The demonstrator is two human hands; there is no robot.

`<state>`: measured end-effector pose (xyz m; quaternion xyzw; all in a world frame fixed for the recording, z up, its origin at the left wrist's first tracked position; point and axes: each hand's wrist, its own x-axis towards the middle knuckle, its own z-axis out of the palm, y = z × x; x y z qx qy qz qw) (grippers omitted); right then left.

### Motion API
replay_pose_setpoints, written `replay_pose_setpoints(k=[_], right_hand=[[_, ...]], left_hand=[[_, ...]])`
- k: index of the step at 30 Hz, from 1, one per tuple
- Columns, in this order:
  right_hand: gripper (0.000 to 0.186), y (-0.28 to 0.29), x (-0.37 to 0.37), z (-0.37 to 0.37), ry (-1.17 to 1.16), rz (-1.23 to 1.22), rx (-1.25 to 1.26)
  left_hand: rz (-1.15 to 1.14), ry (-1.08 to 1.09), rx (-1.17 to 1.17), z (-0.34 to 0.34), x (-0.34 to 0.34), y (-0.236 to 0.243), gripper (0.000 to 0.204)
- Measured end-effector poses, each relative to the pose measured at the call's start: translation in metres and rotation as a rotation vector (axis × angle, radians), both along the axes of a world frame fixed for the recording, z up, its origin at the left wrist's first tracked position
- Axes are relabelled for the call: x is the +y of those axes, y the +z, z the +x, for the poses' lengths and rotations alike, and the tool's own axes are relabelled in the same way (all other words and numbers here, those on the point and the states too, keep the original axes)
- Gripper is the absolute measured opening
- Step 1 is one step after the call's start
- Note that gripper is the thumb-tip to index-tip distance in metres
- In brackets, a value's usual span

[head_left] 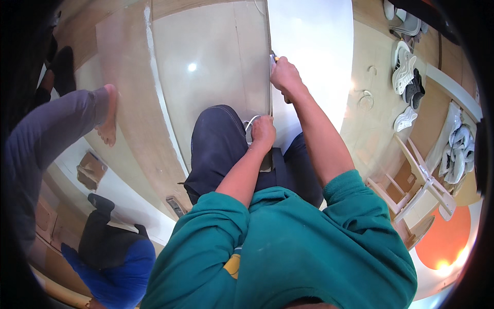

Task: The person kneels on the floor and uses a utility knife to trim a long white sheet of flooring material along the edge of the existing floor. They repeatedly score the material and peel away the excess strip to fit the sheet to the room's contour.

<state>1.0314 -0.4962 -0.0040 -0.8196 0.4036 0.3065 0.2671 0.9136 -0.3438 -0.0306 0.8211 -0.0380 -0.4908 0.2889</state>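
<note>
My right hand (pixel 286 77) is wrapped round a hand tool (pixel 277 58) with yellow and dark parts, held against the long left edge of a white sheet (pixel 314 41). The fist hides most of the tool, though a black end shows below it. Nearer to me, my left hand (pixel 263 132) is closed at the same edge, beside a thin curled white strip (pixel 249 123). What its fingers pinch is hidden. Left of the edge lies a glossy beige floor panel (pixel 206 62), with my dark-trousered knee over it.
Another person's bare foot (pixel 109 121) rests at the left; a person in blue (pixel 123 268) is low at the lower left. A cardboard piece (pixel 91 171) lies between them. To the right are curled strips (pixel 366 99), several shoes (pixel 404 74), a wooden stool (pixel 422 180) and plastic bags (pixel 458 149).
</note>
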Motion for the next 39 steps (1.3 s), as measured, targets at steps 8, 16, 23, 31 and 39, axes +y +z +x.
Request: replay_pose_setpoints(k=[8,16,23,31,39], right_hand=[[0.028,0.0,0.001,0.009,0.025,-0.016,0.066],[0.029,0.011,-0.002,0.015,-0.006,0.017,0.123],[0.029,0.012,0.001,0.023,-0.008,0.046,0.151],[0.031,0.009,0.009,0.005,0.035,-0.025,0.094],[0.035,-0.006,0.012,-0.023,0.214,-0.139,0.002]], left_hand=[[0.027,-0.05,0.022,0.01,0.002,-0.002,0.019],[0.069,-0.109,0.086,0.011,0.001,0.003,0.023],[0.06,-0.083,0.046,0.008,0.002,0.003,0.022],[0.072,-0.227,0.112,0.013,0.008,0.01,0.023],[0.046,-0.318,0.161,0.006,0.013,0.01,0.024]])
